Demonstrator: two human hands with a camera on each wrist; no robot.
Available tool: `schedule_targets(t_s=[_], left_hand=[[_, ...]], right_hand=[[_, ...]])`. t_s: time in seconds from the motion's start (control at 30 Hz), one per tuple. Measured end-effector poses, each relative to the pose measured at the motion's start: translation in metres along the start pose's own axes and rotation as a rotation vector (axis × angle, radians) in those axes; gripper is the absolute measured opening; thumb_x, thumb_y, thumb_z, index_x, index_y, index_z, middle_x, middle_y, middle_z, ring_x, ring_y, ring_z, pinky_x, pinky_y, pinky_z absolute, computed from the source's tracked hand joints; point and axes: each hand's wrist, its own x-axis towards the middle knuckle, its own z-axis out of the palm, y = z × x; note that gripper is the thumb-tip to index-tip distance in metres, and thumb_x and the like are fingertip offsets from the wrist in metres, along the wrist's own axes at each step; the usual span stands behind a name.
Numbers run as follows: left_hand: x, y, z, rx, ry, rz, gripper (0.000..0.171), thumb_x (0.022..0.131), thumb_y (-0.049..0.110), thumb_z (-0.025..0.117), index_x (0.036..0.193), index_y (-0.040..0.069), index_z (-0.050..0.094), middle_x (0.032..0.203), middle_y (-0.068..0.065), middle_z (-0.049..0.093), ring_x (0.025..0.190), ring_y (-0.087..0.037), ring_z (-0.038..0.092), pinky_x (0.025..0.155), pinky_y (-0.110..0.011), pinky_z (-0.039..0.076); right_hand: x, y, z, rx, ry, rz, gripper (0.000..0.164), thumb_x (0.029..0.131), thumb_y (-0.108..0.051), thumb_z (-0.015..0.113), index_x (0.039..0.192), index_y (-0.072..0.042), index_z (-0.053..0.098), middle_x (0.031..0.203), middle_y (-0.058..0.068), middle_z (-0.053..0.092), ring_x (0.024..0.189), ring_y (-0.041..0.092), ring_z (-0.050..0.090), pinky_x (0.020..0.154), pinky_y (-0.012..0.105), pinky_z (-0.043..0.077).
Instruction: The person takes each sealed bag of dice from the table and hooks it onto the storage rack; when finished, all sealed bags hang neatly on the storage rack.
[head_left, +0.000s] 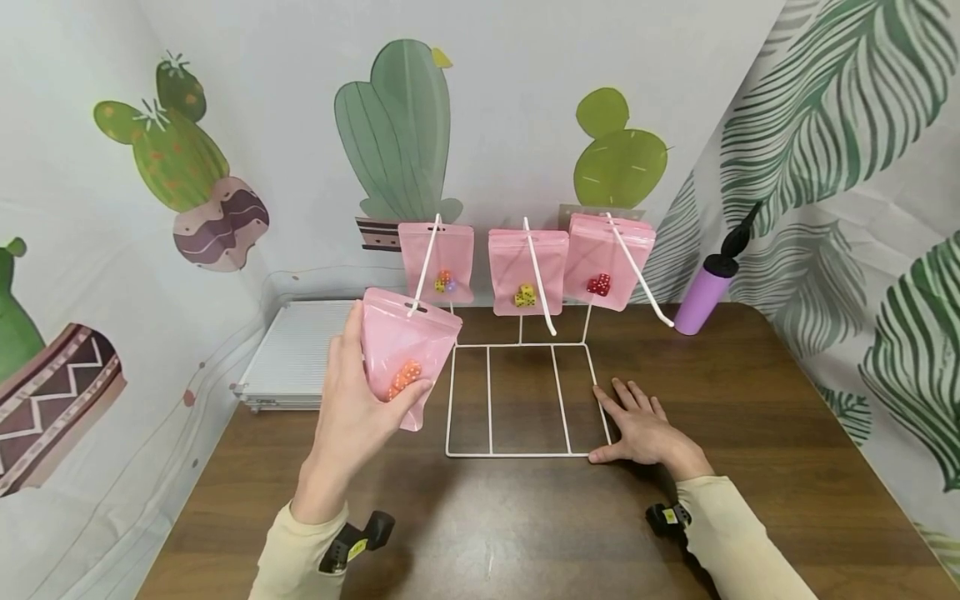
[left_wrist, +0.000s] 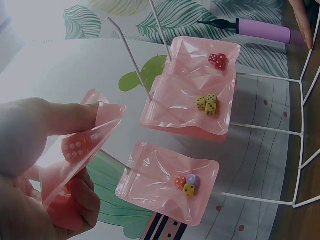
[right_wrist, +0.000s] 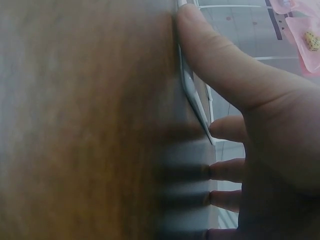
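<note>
My left hand point(head_left: 366, 393) grips a pink pouch point(head_left: 405, 354) with orange dice in it, thumb in front and fingers behind; the pouch point(left_wrist: 85, 150) fills the left wrist view beside my hand point(left_wrist: 30, 150). Its hang hole sits at the tip of the left hook of the white wire rack point(head_left: 517, 454). Three more pink dice pouches hang on the hooks: left point(head_left: 437, 262), middle point(head_left: 527, 271), right point(head_left: 607, 260). My right hand point(head_left: 637, 421) lies flat on the table, fingers straight, pressing the rack's front right corner point(right_wrist: 195, 100).
A purple hand pump point(head_left: 705, 296) leans at the back right of the brown table point(head_left: 750, 433). A white ribbed panel point(head_left: 300, 350) lies at the back left. Printed plant backdrops close in the sides and the back.
</note>
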Motion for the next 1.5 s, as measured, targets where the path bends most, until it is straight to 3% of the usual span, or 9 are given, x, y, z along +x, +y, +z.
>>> schedule_targets(t_s=[0.27,0.43,0.6,0.8,0.93,1.2,1.37,1.5], left_hand=[[0.002,-0.002,0.004,0.005,0.003,-0.009,0.118,0.065,0.031,0.09,0.157,0.026,0.016,0.119,-0.016,0.048,0.1,-0.025,0.045,0.075,-0.039,0.04],[0.013,-0.01,0.021,0.0,0.041,-0.015,0.117,0.065,0.033,0.089,0.157,0.025,0.016,0.122,-0.019,0.048,0.104,-0.028,0.046,0.078,-0.041,0.041],[0.041,-0.024,0.055,0.009,0.112,-0.036,0.117,0.067,0.04,0.088,0.157,0.025,0.015,0.117,-0.02,0.047,0.101,-0.031,0.046,0.078,-0.045,0.043],[0.087,-0.04,0.101,0.183,0.188,-0.026,0.118,0.072,0.053,0.08,0.156,0.01,0.01,0.109,-0.024,0.047,0.1,-0.038,0.042,0.085,-0.048,0.038],[0.107,-0.05,0.12,0.205,0.23,-0.033,0.118,0.073,0.053,0.079,0.155,0.006,0.009,0.109,-0.025,0.044,0.102,-0.038,0.041,0.088,-0.048,0.039],[0.113,-0.054,0.125,0.157,0.242,-0.068,0.119,0.074,0.053,0.079,0.156,0.008,0.006,0.116,-0.026,0.039,0.11,-0.039,0.038,0.096,-0.051,0.038],[0.108,-0.054,0.122,0.153,0.239,-0.074,0.126,0.071,0.061,0.077,0.156,0.003,0.004,0.142,-0.028,0.028,0.133,-0.039,0.028,0.113,-0.058,0.023],[0.103,-0.054,0.121,0.141,0.243,-0.039,0.126,0.07,0.06,0.078,0.155,-0.001,0.007,0.148,-0.028,0.025,0.138,-0.038,0.025,0.116,-0.058,0.019]], right_hand=[[0.0,0.0,0.0,0.001,0.004,0.001,0.116,0.067,-0.065,0.077,0.154,-0.008,0.027,0.156,0.032,0.015,0.141,0.054,0.011,0.106,0.076,0.013],[0.0,0.0,0.0,-0.004,0.007,-0.001,0.115,0.067,-0.065,0.077,0.154,-0.008,0.027,0.156,0.031,0.016,0.142,0.054,0.012,0.106,0.077,0.013],[-0.001,0.001,0.0,-0.011,0.001,-0.007,0.115,0.068,-0.067,0.075,0.154,-0.009,0.026,0.157,0.031,0.016,0.142,0.053,0.012,0.106,0.076,0.013],[-0.002,0.002,0.0,-0.009,0.007,-0.011,0.115,0.068,-0.066,0.075,0.154,-0.008,0.026,0.156,0.032,0.017,0.142,0.054,0.013,0.106,0.076,0.014],[-0.003,0.003,0.0,-0.008,0.007,-0.012,0.114,0.069,-0.066,0.075,0.154,-0.009,0.025,0.157,0.031,0.016,0.142,0.053,0.012,0.106,0.076,0.014],[0.0,0.001,0.0,0.0,-0.001,-0.008,0.115,0.068,-0.066,0.075,0.154,-0.009,0.026,0.157,0.031,0.015,0.142,0.053,0.011,0.106,0.076,0.012],[0.0,0.001,0.0,-0.004,-0.004,-0.007,0.115,0.068,-0.066,0.075,0.154,-0.009,0.026,0.157,0.03,0.016,0.142,0.053,0.011,0.107,0.076,0.012],[0.0,0.001,-0.001,-0.004,-0.009,-0.008,0.115,0.068,-0.066,0.076,0.154,-0.009,0.027,0.157,0.031,0.016,0.142,0.053,0.011,0.106,0.076,0.013]])
